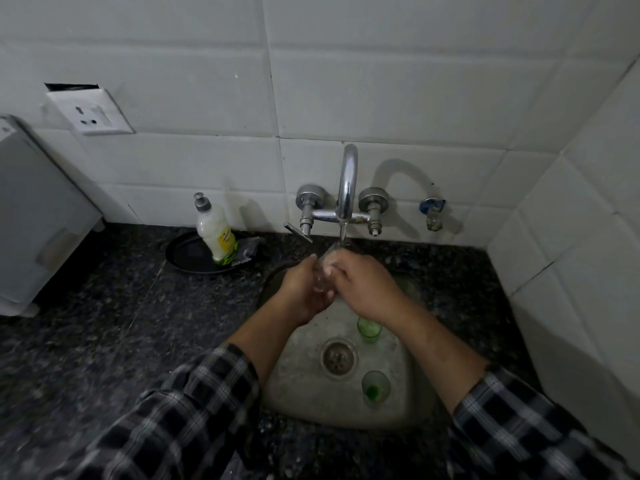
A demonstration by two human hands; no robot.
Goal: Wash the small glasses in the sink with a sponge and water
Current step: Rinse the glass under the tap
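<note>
Left hand [304, 289] and right hand [367, 289] fingers wrap clear glass [322, 277] under tap [347, 181]; rotate slowly, grip firm, likely slippery.

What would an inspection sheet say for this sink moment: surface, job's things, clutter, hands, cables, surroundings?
Surface: dark speckled counter around a steel sink.
Job's things: clear glass held under the running tap; far green glass and near green glass stand upright in the sink by the drain; no sponge seen.
Clutter: soap bottle on a black plate, with a dark object beside it that cannot be identified.
Hands: left hand and right hand both grip the clear glass.
Cables: nothing seen.
Surroundings: white tiles, socket, white box at left.
</note>
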